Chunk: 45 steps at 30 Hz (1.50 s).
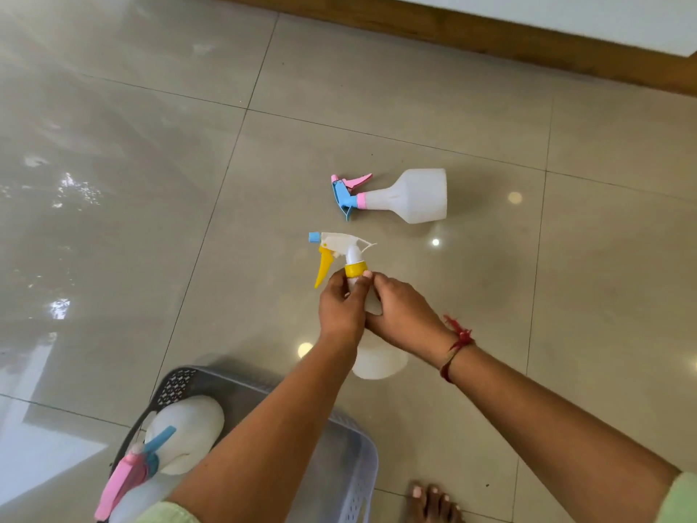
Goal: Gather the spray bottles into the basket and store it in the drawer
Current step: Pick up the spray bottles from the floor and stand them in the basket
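Both hands hold a white spray bottle with a yellow collar and yellow trigger (pixel 345 254) above the floor. My left hand (pixel 341 307) and my right hand (pixel 399 315) grip its neck; its round base (pixel 379 362) shows below my wrists. A second white bottle with a pink and blue trigger head (pixel 407 198) lies on its side on the tiles, beyond my hands. A grey perforated basket (pixel 339 466) stands at the lower left under my left forearm. Inside it lie white bottles, one with a pink and blue trigger head (pixel 181 428).
Glossy beige floor tiles (pixel 565 296) stretch all around. A wooden base of a piece of furniture (pixel 490 35) runs along the top right. My bare foot (pixel 433 503) rests at the bottom edge, right of the basket.
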### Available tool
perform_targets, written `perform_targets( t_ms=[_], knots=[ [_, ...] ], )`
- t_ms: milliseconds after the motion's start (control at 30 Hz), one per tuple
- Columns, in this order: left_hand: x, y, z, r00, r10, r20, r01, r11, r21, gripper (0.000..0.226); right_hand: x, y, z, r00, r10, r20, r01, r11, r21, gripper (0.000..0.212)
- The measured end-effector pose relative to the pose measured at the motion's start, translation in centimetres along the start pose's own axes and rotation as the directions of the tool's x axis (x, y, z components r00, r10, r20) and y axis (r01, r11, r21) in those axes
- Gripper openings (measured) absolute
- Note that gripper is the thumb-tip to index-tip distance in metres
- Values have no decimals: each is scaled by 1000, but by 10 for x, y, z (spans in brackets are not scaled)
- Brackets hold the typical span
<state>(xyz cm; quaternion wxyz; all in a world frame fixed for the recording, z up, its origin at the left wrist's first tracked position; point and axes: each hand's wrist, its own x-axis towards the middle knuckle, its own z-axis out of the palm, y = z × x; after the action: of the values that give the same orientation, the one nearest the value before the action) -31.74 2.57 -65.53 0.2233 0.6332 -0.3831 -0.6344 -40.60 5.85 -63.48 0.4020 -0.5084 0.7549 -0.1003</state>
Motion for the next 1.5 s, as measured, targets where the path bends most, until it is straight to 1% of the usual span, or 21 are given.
perform_targets(
  t_ms=[67,100,167,233,267,333,400,467,533,600,700,733,833,933,1000,1067,1133,1233,1300,1367,1500],
  knots=[
    [7,0,-7,999,53,3,-53,998,39,11,11,0,-22,988,-80,129,78,997,18,36],
    [10,0,-10,997,82,1,-82,994,70,13,19,0,-35,987,-119,111,119,993,6,30],
    [15,2,-13,992,127,-3,-126,987,100,9,41,-1,-58,982,-176,-61,174,984,-38,24],
    [21,5,-14,987,158,2,-157,981,111,5,73,-5,-69,955,-218,-204,166,956,-244,31],
    [24,5,-14,985,172,8,-172,978,121,6,90,-7,-70,949,-225,-221,127,914,-386,36],
    [30,3,-15,981,189,31,-192,970,147,13,119,-7,-65,964,-186,-191,28,783,-622,48],
    [36,-1,-15,977,199,75,-209,961,182,18,137,0,-55,977,-148,-152,-11,679,-734,57],
    [41,-1,-16,970,209,122,-232,946,226,21,147,9,-42,984,-117,-133,-36,604,-796,56],
    [44,2,-16,966,217,141,-246,939,240,22,153,14,-33,984,-75,-164,-93,568,-818,50],
    [46,5,-19,964,224,141,-253,936,244,24,158,14,-28,977,-65,-203,-134,555,-821,41],
    [46,5,-27,962,234,139,-263,931,253,23,161,17,-26,968,-95,-230,-140,560,-817,33],
    [45,4,-29,964,229,137,-258,930,261,22,159,19,-25,963,-88,-254,-157,580,-799,33],
    [35,6,-37,962,227,150,-264,911,316,22,139,18,-28,938,-44,-344,-209,719,-663,29],
    [9,18,-45,958,219,186,-273,896,351,24,98,7,-37,927,-39,-372,-175,834,-523,33],
    [-15,29,-49,957,218,189,-275,890,365,27,64,-1,-41,906,-36,-423,-132,923,-362,34],
    [-44,42,-54,948,241,208,-308,860,406,29,29,-11,-45,876,19,-482,-112,980,-164,34],
    [-74,52,-63,932,264,248,-352,823,447,23,-4,-22,-49,848,82,-524,-86,996,15,33],
    [-117,57,-81,908,242,342,-390,789,476,19,-48,-39,-51,817,147,-557,-56,983,177,35],
    [-145,55,-95,902,194,386,-381,778,500,22,-76,-52,-50,829,153,-538,-35,974,223,39],
    [-169,48,-108,911,158,380,-355,769,531,23,-99,-63,-46,842,144,-520,-4,966,260,41],
    [-206,26,-136,908,148,392,-361,753,551,27,-138,-85,-24,865,154,-478,32,933,359,39]
  ],
)
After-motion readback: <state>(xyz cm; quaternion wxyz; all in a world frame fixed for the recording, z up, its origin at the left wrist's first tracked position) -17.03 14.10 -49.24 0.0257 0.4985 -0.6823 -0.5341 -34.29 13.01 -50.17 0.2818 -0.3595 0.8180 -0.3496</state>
